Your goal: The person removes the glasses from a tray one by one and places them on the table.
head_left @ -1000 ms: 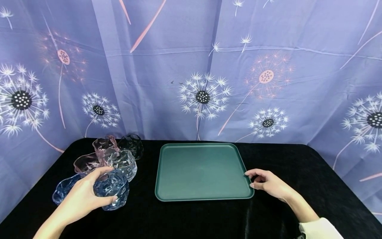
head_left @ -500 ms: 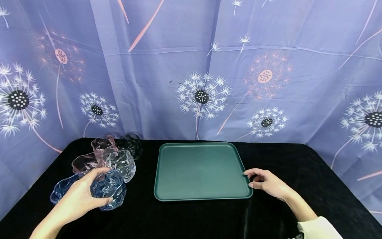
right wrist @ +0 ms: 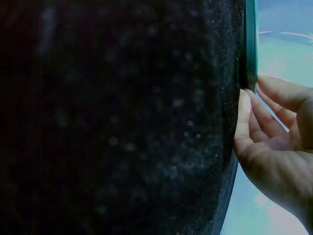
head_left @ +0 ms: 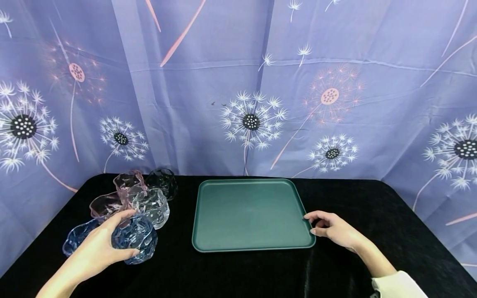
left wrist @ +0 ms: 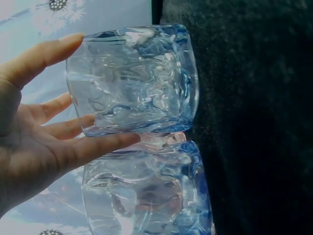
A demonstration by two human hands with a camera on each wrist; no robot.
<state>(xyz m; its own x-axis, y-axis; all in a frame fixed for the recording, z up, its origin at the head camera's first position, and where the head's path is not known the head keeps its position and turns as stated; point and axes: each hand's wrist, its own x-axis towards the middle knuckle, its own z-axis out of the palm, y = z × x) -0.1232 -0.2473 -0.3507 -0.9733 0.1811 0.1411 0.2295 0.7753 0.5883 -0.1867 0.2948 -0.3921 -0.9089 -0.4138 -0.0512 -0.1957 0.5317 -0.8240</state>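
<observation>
At the left of the table my left hand point(head_left: 98, 244) grips a blue wavy glass cup point(head_left: 139, 238), thumb on the near side and fingers on the far side. In the left wrist view this glass cup point(left wrist: 142, 78) lies between thumb and fingertips, with a second blue glass cup point(left wrist: 151, 196) close beside it. That second blue cup point(head_left: 79, 236) is partly behind the hand in the head view. My right hand point(head_left: 337, 227) pinches the right edge of a green rectangular tray point(head_left: 253, 215). In the right wrist view its fingertips meet the tray rim point(right wrist: 251, 44).
Behind the left hand stand a clear glass cup point(head_left: 153, 209), two pink ones, the front one point(head_left: 106, 203) and the rear one point(head_left: 128, 181), and a dark glass cup point(head_left: 164, 182). Black cloth point(head_left: 223, 273) covers the table. A purple dandelion-print curtain point(head_left: 208, 124) hangs behind.
The whole view has shifted slightly. The left hand stays around the blue glass cup and the right hand stays at the tray's edge, with little visible movement.
</observation>
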